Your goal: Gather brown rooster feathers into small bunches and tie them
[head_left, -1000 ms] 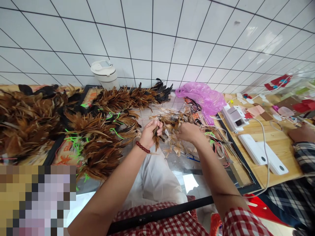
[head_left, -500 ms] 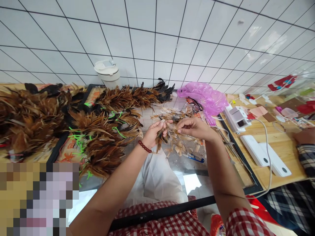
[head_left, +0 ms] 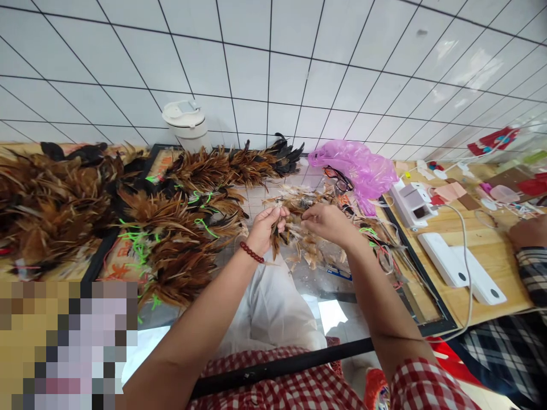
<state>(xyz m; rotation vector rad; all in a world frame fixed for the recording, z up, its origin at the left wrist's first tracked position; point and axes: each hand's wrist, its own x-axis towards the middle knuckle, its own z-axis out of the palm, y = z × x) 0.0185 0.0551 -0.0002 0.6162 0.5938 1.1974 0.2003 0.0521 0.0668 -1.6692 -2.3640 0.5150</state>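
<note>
Two hands meet over the glass desk (head_left: 311, 287), just in front of the person's chest. The left hand (head_left: 265, 228), with a red bracelet (head_left: 250, 253) at its wrist, has its grip clamped on a small bunch (head_left: 276, 244) of brown feathers, whose tips hang down below the fist. The right hand (head_left: 330, 223) is just beside it, with its grip pinched together at the fingertips (head_left: 305, 216) close to the top of the bunch; whether they pinch a feather is too small to tell.

Loose feathers (head_left: 314, 253) lie on the desk beneath and behind both hands. Large tied bundles (head_left: 171, 228) of brown and black feathers, with green cord, cover the desk to the left. A white cup (head_left: 188, 122) stands against the tiled wall behind them. A pink bag (head_left: 361, 168) with glasses (head_left: 338, 179) on it sits beyond the right hand. Further right, on wood, lie white boxes (head_left: 464, 270) and a cable, and a co-worker's hand (head_left: 527, 230) in a plaid sleeve rests at the edge.
</note>
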